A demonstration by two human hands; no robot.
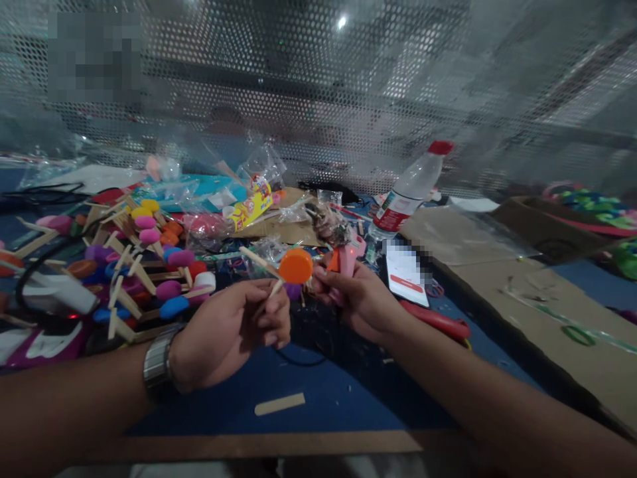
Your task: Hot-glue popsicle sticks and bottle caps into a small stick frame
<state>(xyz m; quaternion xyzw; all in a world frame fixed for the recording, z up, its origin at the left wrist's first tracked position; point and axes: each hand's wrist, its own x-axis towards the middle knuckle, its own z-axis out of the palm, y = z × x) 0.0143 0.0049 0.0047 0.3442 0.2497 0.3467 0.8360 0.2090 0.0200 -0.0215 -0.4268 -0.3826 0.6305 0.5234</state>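
Near the middle of the view, my left hand (233,325) pinches wooden sticks (261,262) joined to a round orange piece (295,266). Just right of it, my right hand (361,295) is wrapped round a pink glue gun (352,253), whose orange part is close to the orange piece. Whether they touch I cannot tell. A loose flat wooden stick (279,404) lies on the blue table in front of my hands. To the left sits a pile of wooden sticks with coloured round pieces (149,236).
A bottle with a red cap (403,192) stands behind a lit phone (405,273). Red-handled pliers (438,320) lie right of my right hand. Cardboard (527,305) covers the right side; a box of colourful items (557,226) is farther back. Plastic wrappers clutter the back.
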